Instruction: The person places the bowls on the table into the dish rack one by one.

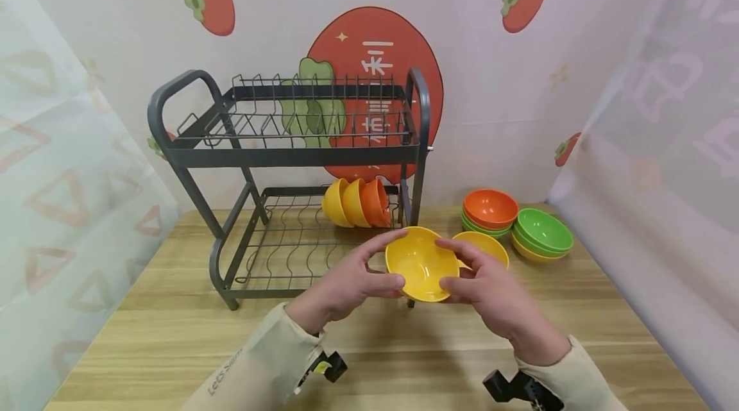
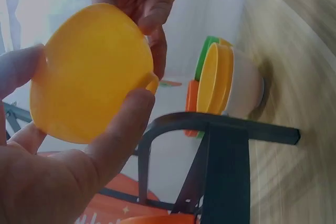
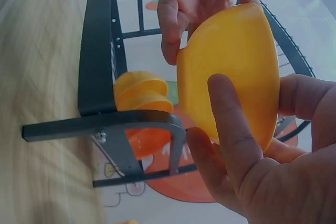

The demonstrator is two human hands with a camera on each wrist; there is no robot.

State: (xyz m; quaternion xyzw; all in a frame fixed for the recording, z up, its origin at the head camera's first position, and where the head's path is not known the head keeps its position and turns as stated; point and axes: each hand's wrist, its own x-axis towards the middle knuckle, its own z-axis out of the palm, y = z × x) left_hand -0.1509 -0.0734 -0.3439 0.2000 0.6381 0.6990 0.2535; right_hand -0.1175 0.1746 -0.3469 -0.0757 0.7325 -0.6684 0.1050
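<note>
Both hands hold a small yellow bowl (image 1: 423, 263) above the table, in front of the rack's right end. Its inside faces the head camera. The left hand (image 1: 366, 276) pinches its left side and the right hand (image 1: 491, 283) its right side, with thumbs at the near rim. In the left wrist view the bowl (image 2: 92, 77) sits between left thumb and fingers. From the right wrist, the bowl's outer wall (image 3: 236, 61) shows with right fingers lying along it. Just behind the right hand, another yellow bowl (image 1: 487, 245) rests on the table, partly hidden.
A dark two-tier dish rack (image 1: 294, 158) stands at left. On its lower tier, two yellow bowls (image 1: 333, 202) and an orange bowl (image 1: 375, 204) stand on edge, nested in a row. To the right are an orange bowl (image 1: 491, 207) stacked on green and green bowls (image 1: 544, 229) stacked on yellow.
</note>
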